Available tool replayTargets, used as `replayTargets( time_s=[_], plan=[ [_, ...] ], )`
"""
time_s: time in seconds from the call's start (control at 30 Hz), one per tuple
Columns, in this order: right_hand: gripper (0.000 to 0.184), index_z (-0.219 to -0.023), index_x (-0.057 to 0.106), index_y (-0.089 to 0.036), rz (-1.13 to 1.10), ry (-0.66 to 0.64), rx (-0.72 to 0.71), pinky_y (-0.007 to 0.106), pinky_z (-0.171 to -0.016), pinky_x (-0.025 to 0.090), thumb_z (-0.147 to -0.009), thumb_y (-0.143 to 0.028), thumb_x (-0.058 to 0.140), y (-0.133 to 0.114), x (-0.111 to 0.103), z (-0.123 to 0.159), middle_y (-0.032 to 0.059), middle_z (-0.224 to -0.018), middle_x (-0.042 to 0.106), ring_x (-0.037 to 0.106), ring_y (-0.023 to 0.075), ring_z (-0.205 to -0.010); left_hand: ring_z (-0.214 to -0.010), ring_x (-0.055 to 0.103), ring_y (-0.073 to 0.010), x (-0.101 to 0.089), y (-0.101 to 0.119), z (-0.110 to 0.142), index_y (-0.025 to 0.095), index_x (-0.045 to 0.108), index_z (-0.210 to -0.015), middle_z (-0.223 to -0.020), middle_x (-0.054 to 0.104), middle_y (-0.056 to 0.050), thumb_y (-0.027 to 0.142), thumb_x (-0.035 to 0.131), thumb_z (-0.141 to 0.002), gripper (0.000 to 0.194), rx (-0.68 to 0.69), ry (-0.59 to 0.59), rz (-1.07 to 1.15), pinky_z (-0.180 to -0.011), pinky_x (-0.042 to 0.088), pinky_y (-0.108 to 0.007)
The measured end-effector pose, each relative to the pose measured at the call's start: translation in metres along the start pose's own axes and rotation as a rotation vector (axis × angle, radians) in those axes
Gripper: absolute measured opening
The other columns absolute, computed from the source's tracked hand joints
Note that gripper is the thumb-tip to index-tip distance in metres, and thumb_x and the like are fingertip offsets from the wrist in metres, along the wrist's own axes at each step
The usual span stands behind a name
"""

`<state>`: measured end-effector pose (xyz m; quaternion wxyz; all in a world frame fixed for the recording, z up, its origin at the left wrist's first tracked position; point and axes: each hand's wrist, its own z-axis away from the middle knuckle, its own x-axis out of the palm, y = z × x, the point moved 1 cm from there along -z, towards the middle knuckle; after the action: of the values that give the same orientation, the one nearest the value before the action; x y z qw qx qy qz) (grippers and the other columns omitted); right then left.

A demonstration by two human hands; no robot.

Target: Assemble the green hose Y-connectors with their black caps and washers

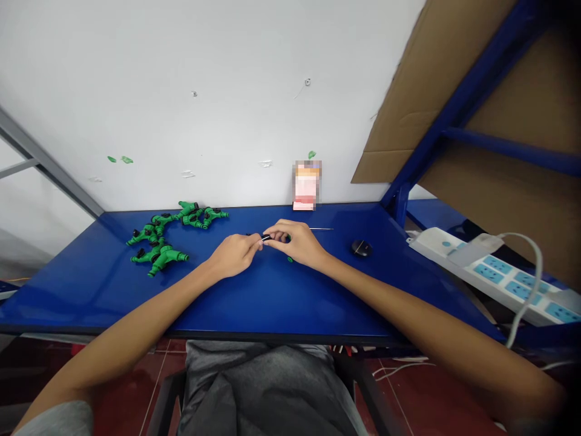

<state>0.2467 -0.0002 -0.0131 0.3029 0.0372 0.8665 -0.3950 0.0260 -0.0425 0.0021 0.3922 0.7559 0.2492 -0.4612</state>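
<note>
My left hand (236, 253) and my right hand (297, 242) meet over the middle of the blue table (272, 297). Between their fingertips is a small black piece (266, 237) with a pale glint on it. Both hands are closed, pinching it from either side; the fingers hide most of its shape. A bit of green plastic (290, 259) shows on the table just below my right hand. Beyond that hand, a thin metal rod (322, 229) sticks out to the right, its other end covered.
Several green hose splitters (164, 257) with black valve levers lie at the table's left. A blurred-out small box (306, 184) stands against the white wall. Right of my hands is a round black object (362, 247). A white power strip (494, 272) with a cable lies at the right edge.
</note>
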Motion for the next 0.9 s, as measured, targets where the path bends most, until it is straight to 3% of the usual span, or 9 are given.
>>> replayTargets(
  time_s=[0.1,0.43,0.57,0.9],
  plan=[
    [0.012,-0.103,0.082,-0.024,0.001,-0.006,0.001,0.031,-0.073,0.058,-0.094,-0.029,0.076,-0.0001,-0.0005,0.0,0.0038,-0.093,0.075,0.07,0.0159,-0.077,-0.069,0.067,-0.02,0.0001,0.0001,0.0009,0.021,0.067,-0.104,-0.081,0.074,-0.004,0.035,0.036,-0.113,0.035,-0.003,0.037,0.019,-0.071,0.045,-0.03],
    [0.012,-0.102,0.083,-0.023,0.005,-0.014,-0.011,0.03,-0.071,0.057,-0.094,-0.03,0.077,0.0,-0.0013,0.0008,0.0039,-0.092,0.074,0.07,0.0156,-0.076,-0.067,0.066,-0.021,0.0038,-0.0003,0.0008,0.021,0.067,-0.101,-0.077,0.071,-0.003,0.033,0.037,-0.111,0.033,-0.031,-0.023,0.013,-0.069,0.042,-0.03],
    [0.014,-0.103,0.083,-0.023,-0.001,-0.017,-0.011,0.03,-0.071,0.057,-0.095,-0.033,0.077,-0.0002,-0.0008,0.001,0.0042,-0.093,0.074,0.07,0.0157,-0.077,-0.067,0.066,-0.0204,0.0019,-0.001,0.0003,0.021,0.067,-0.106,-0.078,0.071,-0.003,0.035,0.036,-0.113,0.035,-0.032,0.018,0.027,-0.07,0.042,-0.029],
    [0.011,-0.101,0.082,-0.023,-0.013,-0.004,-0.035,0.029,-0.069,0.056,-0.092,-0.024,0.077,-0.0005,-0.0007,0.0008,0.0026,-0.091,0.074,0.069,0.0149,-0.075,-0.064,0.063,-0.0195,-0.0005,0.0005,-0.0008,0.021,0.067,-0.098,-0.075,0.069,-0.002,0.036,0.035,-0.112,0.039,-0.061,-0.063,0.029,-0.069,0.04,-0.03]
  ],
)
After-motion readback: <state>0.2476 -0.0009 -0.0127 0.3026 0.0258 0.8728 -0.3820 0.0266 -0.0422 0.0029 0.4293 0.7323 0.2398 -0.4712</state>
